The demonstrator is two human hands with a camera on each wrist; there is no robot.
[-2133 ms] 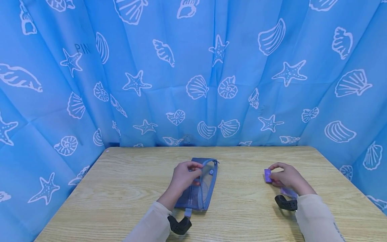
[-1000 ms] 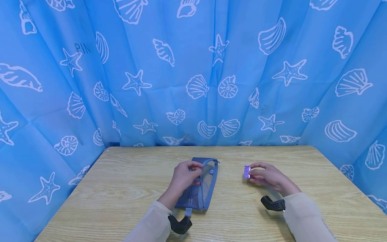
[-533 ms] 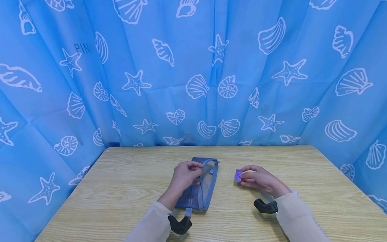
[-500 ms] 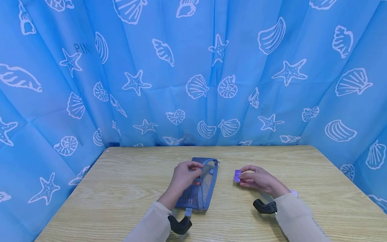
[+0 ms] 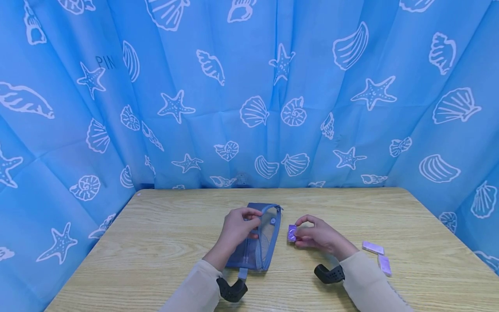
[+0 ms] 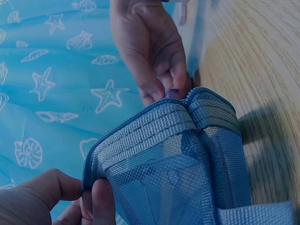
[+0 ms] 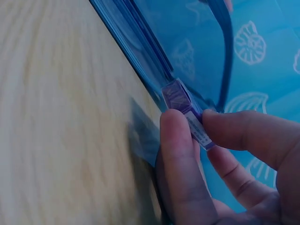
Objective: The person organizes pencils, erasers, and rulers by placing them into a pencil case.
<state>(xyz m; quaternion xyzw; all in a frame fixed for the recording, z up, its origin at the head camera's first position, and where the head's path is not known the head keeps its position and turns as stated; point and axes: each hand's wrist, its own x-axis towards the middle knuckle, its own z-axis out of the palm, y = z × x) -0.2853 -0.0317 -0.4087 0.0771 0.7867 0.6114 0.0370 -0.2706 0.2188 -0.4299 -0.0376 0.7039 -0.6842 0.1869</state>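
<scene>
A blue-grey mesh zip pouch (image 5: 249,256) lies on the table with its zipped mouth spread apart. My left hand (image 5: 238,226) pinches one edge of that mouth, and the left wrist view shows the thumb and fingers on the pouch's rim (image 6: 136,124). Just right of the pouch, my right hand (image 5: 322,236) holds a small purple block (image 5: 292,233) between thumb and fingers. Up close in the right wrist view, the purple block (image 7: 193,119) has clear wrap and a barcode-like label. It is near the pouch's opening; whether they touch I cannot tell.
Two pale purple blocks (image 5: 373,248) lie on the wooden table (image 5: 156,242) to the right, beside the right sleeve. A blue curtain (image 5: 249,108) with white shells and starfish hangs behind the table. Both wrists carry black camera mounts (image 5: 329,274).
My right hand has carried the purple block leftward from the table's right side to beside the pouch. Two pale purple blocks have come into fuller view. My left hand and the pouch stay put.
</scene>
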